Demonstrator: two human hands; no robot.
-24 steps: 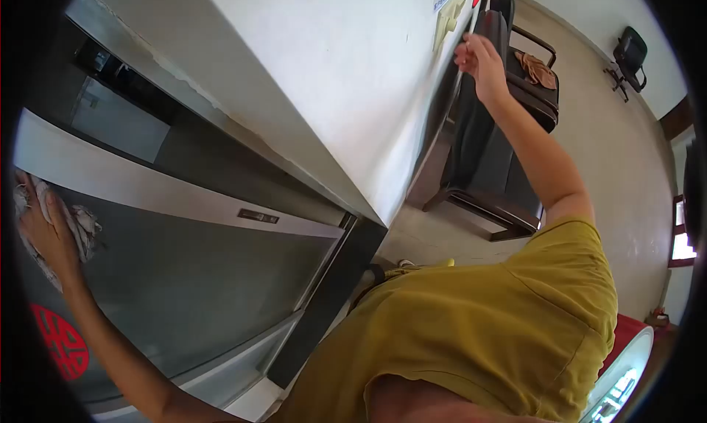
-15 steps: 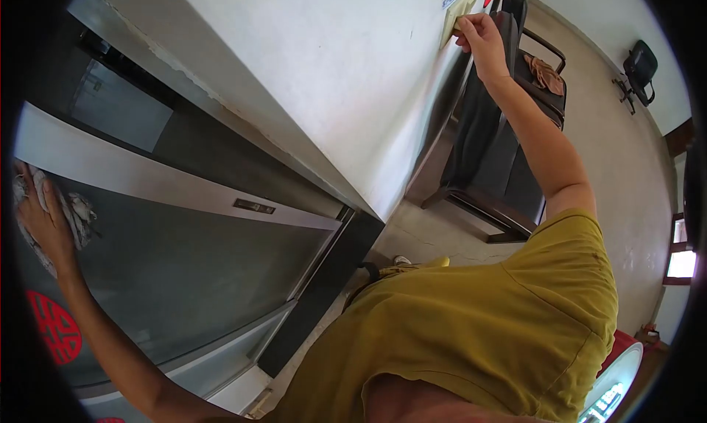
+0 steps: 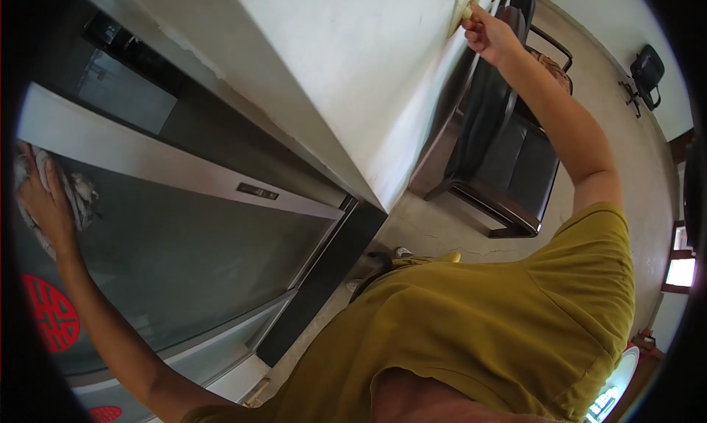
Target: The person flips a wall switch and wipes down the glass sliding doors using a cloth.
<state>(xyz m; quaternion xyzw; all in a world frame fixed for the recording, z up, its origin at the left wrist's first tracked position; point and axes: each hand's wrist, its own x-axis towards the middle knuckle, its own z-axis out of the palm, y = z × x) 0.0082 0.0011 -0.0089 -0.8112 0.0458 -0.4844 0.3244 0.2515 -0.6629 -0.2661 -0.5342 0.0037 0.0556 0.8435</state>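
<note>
My left hand (image 3: pixel 46 205) lies over a crumpled grey-white rag (image 3: pixel 82 194), holding it against the dark glass pane (image 3: pixel 199 246) of a sliding door at the far left. Its fingers are stretched over the cloth. High on the right, my right hand (image 3: pixel 492 38) is closed, thumb and forefinger pinching a small cream knob (image 3: pixel 467 12). That knob sits on a yellowish wall plate (image 3: pixel 458 18) on the white wall. The other fingers of this hand are curled.
The door's pale frame (image 3: pixel 162 161) carries a recessed latch (image 3: pixel 258 191). Round red stickers (image 3: pixel 55 312) mark the glass. A white wall corner (image 3: pixel 324 91) juts between my arms. Dark padded chairs (image 3: pixel 515 154) stand beside the wall; an office chair (image 3: pixel 646 77) is farther off.
The view has shifted slightly. My right hand has turned at the wall plate, and the knob now shows between its fingertips. My left hand stays on the rag at nearly the same place.
</note>
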